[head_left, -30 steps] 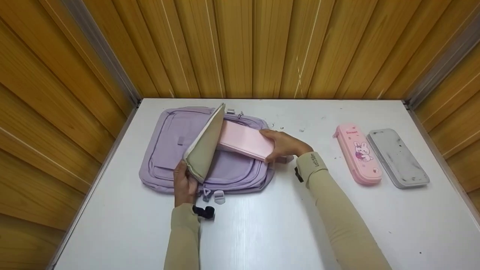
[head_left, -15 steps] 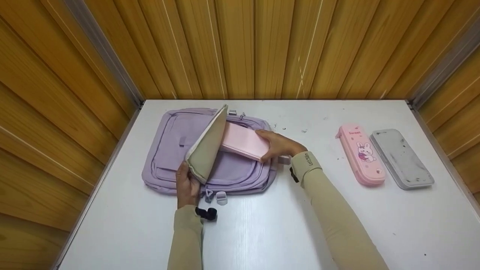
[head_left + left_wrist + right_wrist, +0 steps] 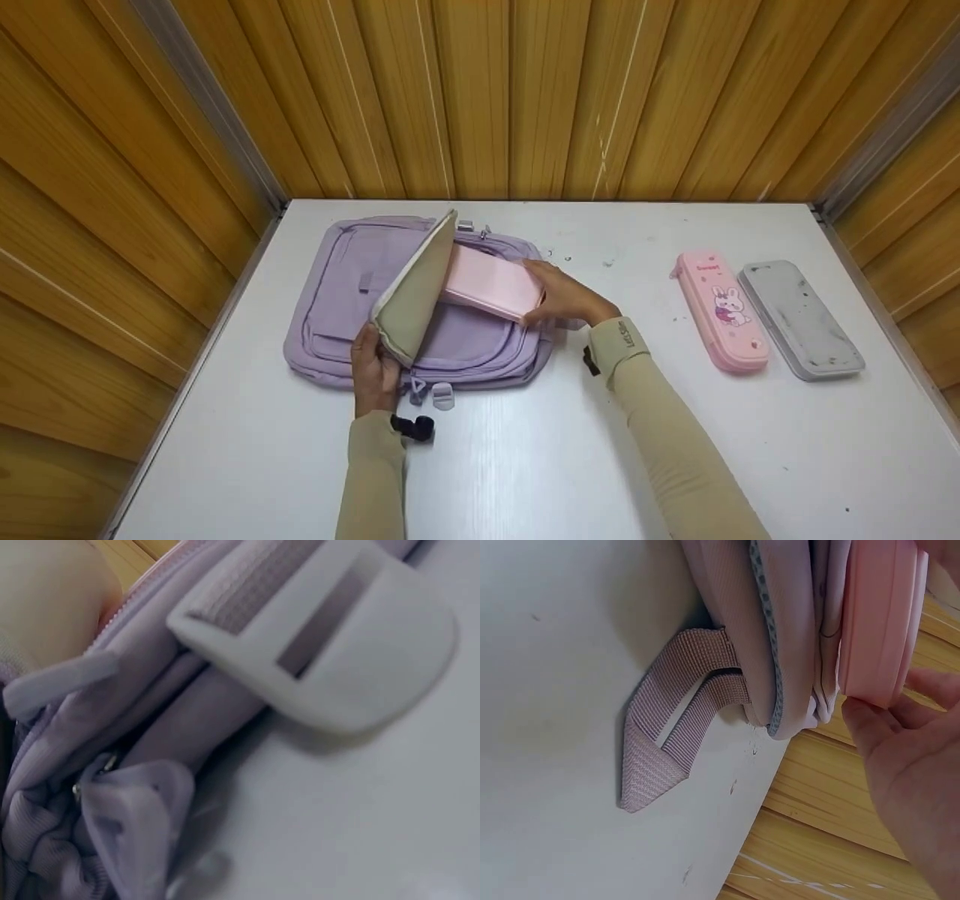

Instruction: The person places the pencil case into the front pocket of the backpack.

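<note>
A lilac backpack (image 3: pixel 341 270) lies flat on the white table, its front pocket unzipped. My left hand (image 3: pixel 373 371) grips the lower corner of the pocket's cream-lined flap (image 3: pixel 412 300) and holds it raised. A smooth pink case (image 3: pixel 491 282) with rounded edges sits partly under the flap; its far end is hidden. At the near end of the case, my right hand (image 3: pixel 566 294) holds it between thumb and fingers. The right wrist view shows the fingertips at the end of the pink case (image 3: pixel 879 622). Up close in the left wrist view are a pale strap buckle (image 3: pixel 360 652) and a zip pull (image 3: pixel 131 821).
On the right of the table (image 3: pixel 510 465) lie a pink pencil case (image 3: pixel 724 311) with a rabbit print and a grey case (image 3: pixel 801 319) beside it. A webbing loop (image 3: pixel 679 712) sticks out from the backpack's end. Wood-patterned panels (image 3: pixel 480 97) stand behind the table.
The pink case has slid slightly left, farther under the flap. My right hand has shifted a little on its near end. The left hand still holds the flap up.
</note>
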Tool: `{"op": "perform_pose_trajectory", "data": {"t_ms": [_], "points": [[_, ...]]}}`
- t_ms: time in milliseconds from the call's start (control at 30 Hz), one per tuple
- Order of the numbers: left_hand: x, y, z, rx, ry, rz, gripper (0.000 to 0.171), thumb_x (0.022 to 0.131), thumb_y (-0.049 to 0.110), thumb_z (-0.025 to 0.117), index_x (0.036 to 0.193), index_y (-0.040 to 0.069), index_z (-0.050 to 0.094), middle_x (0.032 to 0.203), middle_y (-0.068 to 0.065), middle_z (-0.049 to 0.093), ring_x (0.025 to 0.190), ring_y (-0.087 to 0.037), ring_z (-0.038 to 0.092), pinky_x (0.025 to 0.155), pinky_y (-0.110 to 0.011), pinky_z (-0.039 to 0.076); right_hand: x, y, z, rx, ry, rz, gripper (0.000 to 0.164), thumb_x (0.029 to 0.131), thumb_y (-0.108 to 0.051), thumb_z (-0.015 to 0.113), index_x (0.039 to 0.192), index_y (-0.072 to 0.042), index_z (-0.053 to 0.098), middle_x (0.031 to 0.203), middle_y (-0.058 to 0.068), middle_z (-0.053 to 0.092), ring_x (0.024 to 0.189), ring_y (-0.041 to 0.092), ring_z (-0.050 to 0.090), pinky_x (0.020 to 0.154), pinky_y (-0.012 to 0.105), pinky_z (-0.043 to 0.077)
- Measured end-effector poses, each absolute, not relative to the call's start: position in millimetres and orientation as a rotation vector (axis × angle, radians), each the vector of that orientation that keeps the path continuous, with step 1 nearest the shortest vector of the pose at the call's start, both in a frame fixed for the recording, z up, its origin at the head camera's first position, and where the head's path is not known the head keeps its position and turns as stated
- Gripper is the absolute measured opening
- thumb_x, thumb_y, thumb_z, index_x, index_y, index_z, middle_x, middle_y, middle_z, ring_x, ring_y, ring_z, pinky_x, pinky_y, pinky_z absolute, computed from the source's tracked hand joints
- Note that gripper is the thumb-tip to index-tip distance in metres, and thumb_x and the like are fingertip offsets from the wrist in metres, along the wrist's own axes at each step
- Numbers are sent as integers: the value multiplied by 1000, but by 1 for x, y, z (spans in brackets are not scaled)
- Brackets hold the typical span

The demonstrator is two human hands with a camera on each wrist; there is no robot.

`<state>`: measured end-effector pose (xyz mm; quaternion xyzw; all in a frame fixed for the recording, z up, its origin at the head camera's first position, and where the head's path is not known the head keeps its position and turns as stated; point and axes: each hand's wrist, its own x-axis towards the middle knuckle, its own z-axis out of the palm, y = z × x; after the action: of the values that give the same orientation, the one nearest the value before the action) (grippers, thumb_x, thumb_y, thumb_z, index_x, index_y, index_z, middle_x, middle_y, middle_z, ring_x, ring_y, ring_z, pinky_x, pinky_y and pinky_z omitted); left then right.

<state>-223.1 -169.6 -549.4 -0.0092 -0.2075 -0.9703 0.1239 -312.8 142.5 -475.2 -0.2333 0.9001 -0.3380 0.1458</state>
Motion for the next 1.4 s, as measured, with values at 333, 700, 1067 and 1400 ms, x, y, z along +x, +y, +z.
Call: {"op": "perform_pose_trajectory", "data": {"t_ms": [333,700,1067,1400], "points": [[-223,-168,-546,21,-527,-2829,10,76,6,75,84,2,71,89,-7,71,88,-15,68,83,-26,55,-298,147,-492,-421,2663,-1215,105,67,-27,88,148,3,27,152,24,31,142,37,29,119,47,23],[-225,-169,-546,-19,-553,-2834,5,82,7,71,82,2,72,85,-6,72,85,-14,68,81,-25,55,-296,147,-496,-388,2690,-1323,100,68,-24,88,146,3,32,151,23,35,140,37,34,117,43,27],[-225,-169,-545,34,-545,-2854,10,76,11,75,82,4,72,86,-5,72,85,-14,68,81,-25,55,-304,148,-490,-407,2603,-1349,95,70,-16,86,147,1,32,153,18,34,142,34,30,119,42,22],[-224,-170,-547,80,-562,-2852,12,73,11,77,82,5,72,87,-5,72,86,-14,68,82,-24,55,-312,142,-484,-388,2597,-1259,94,71,-15,84,147,-1,32,148,20,41,137,34,39,118,44,27]]}}
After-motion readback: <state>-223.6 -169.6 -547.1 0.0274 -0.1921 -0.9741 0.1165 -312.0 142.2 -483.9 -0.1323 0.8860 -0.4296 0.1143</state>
